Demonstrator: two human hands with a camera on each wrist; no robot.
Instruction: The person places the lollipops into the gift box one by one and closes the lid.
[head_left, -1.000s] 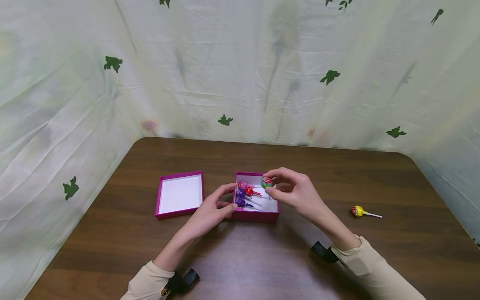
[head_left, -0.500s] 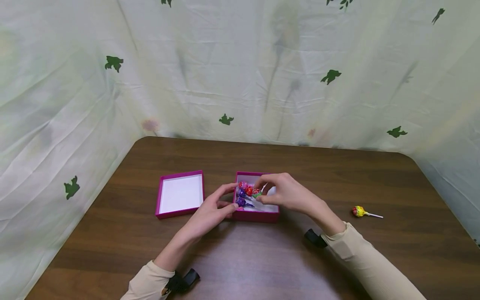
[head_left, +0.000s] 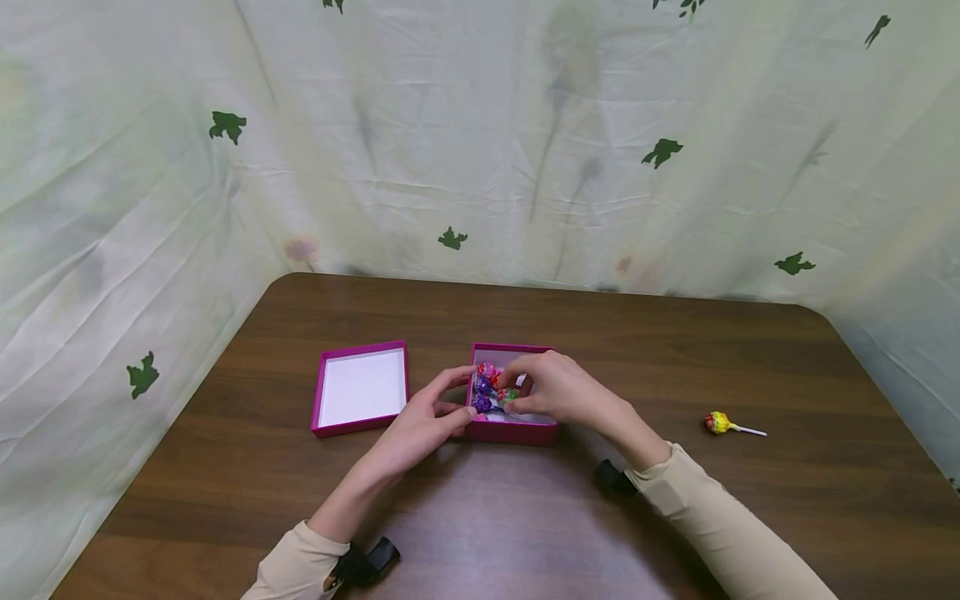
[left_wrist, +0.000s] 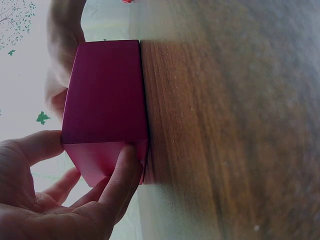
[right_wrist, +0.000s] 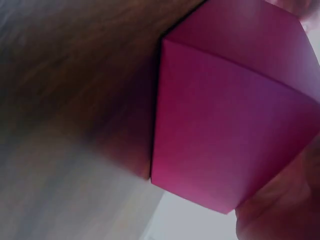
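A magenta box (head_left: pixel 513 432) with a white inside stands on the table. My left hand (head_left: pixel 420 421) holds it by its left side; in the left wrist view the thumb is at the rim and the fingers (left_wrist: pixel 120 175) lie against the box's end wall. Inside, my right hand (head_left: pixel 566 390) pinches a green and red lollipop (head_left: pixel 507 394), its stick mostly hidden by the hand. Beside that one, along the box's left part, lie purple lollipops (head_left: pixel 482 403) and red-pink lollipops (head_left: pixel 486 368). The right wrist view shows mainly the box's outer walls (right_wrist: pixel 225 125).
Left of the box lies its magenta-edged lid (head_left: pixel 363 390), white inside facing up. A yellow and red lollipop (head_left: pixel 717 422) rests far to the right on the brown wooden table (head_left: pixel 480 517). A pale patterned curtain (head_left: pixel 480 150) hangs behind the table.
My right hand has carried the green and red lollipop left and down into the box, beside the other lollipops. My left hand has stayed at the box's left side.
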